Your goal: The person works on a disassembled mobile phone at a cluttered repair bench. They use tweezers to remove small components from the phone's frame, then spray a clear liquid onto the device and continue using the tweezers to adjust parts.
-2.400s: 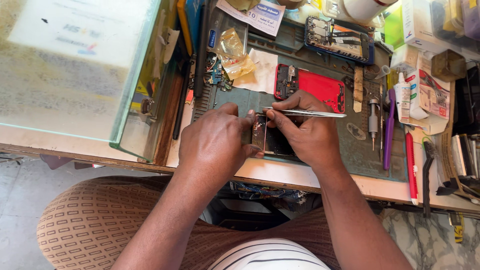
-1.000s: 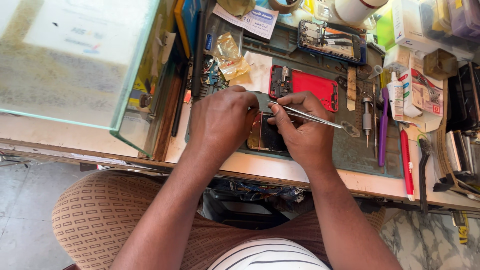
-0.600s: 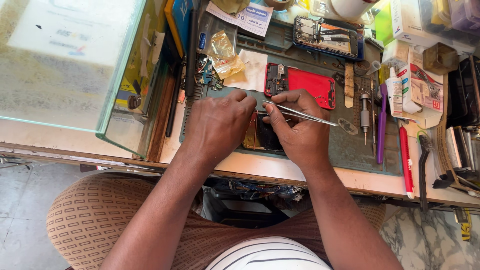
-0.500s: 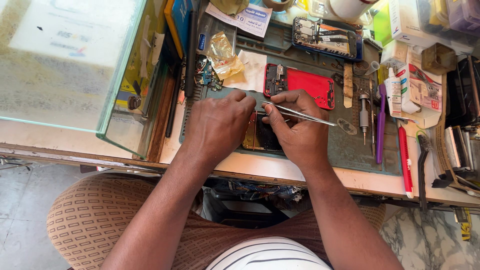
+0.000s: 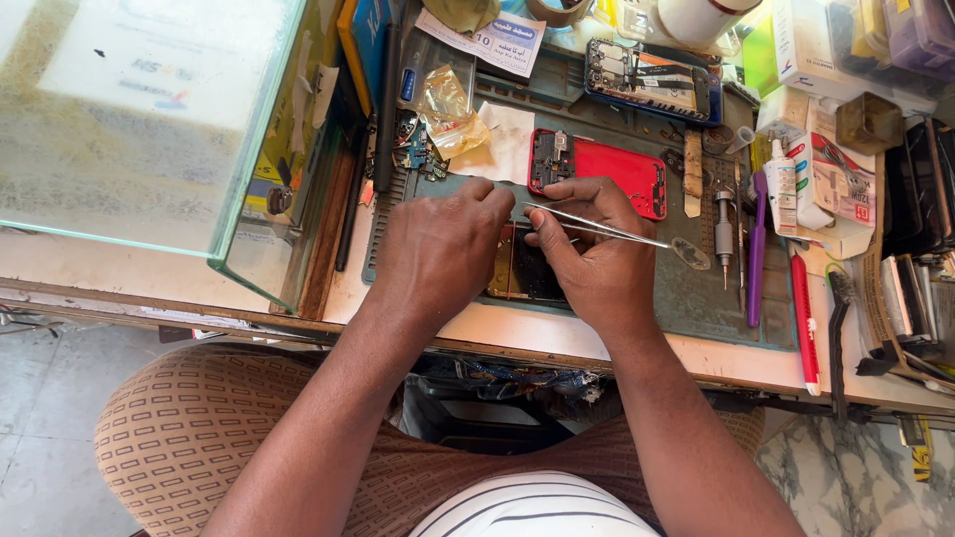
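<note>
While a green mat (image 5: 696, 298) covers the cluttered table (image 5: 597, 343), the left hand (image 5: 438, 249) presses the opened phone (image 5: 522, 273) at its front edge; the right hand (image 5: 592, 259) pinches tweezers (image 5: 607, 227).

red phone back (image 5: 607, 171), purple tool (image 5: 756, 249)

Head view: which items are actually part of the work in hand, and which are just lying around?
In use:
- left hand, steadying the opened phone
- right hand, its grip shut on the tweezers
- green work mat underneath

Lying about:
- red phone back
- blue-framed phone
- purple tool
- red pen
- glass case
</note>
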